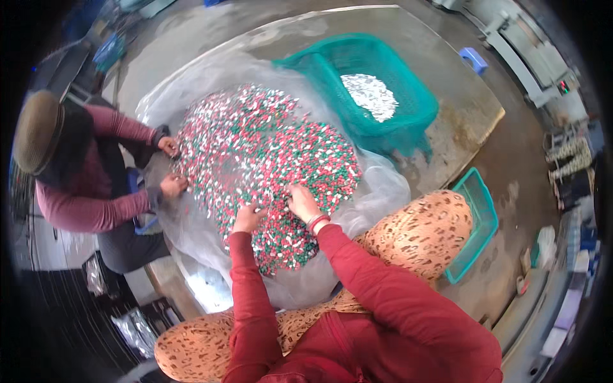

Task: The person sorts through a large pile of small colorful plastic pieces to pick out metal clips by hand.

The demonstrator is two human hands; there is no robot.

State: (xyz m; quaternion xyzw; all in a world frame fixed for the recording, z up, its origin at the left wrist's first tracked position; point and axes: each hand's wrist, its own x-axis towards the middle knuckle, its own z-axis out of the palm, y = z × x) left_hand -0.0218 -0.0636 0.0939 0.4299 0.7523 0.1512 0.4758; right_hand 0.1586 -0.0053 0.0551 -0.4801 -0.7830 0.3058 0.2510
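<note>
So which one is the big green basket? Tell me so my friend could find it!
Find the wide pile of tiny red, green and white pieces. Just past it, toward the picture's upper right, sits a large green basket. Unlike the smaller green tray beside the person's right knee, it has a patch of whitish pieces showing inside.

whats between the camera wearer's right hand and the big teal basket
In the head view, small red, white and green pieces spread out from the right hand, then a strip of translucent sheet shows before the teal basket.
</note>
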